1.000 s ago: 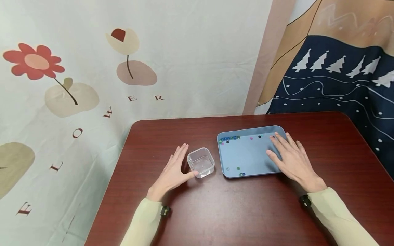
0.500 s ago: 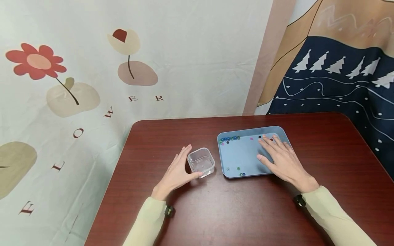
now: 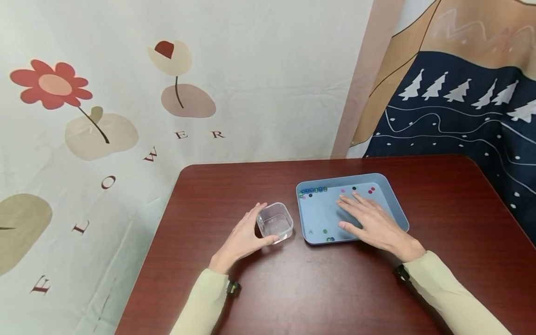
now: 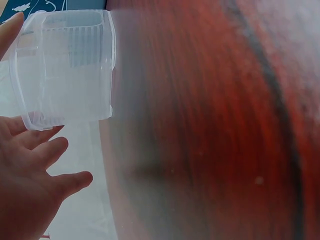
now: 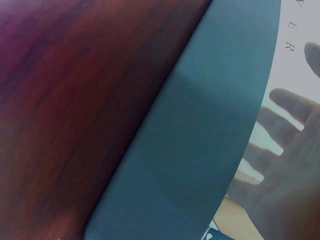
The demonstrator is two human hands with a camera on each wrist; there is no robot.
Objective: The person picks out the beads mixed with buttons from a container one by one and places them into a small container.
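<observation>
Pale flowered cloth (image 3: 272, 83) and navy drapery (image 3: 445, 124) hang behind a brown table (image 3: 318, 288).

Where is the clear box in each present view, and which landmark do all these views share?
Head: the box is just below centre, left of the tray.
Left wrist: upper left.
Right wrist: not in it.
Shared landmark: the dark red table.

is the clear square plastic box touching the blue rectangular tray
Apart: the head view shows a narrow strip of reddish-brown tabletop between the clear square plastic box and the blue rectangular tray.
</observation>
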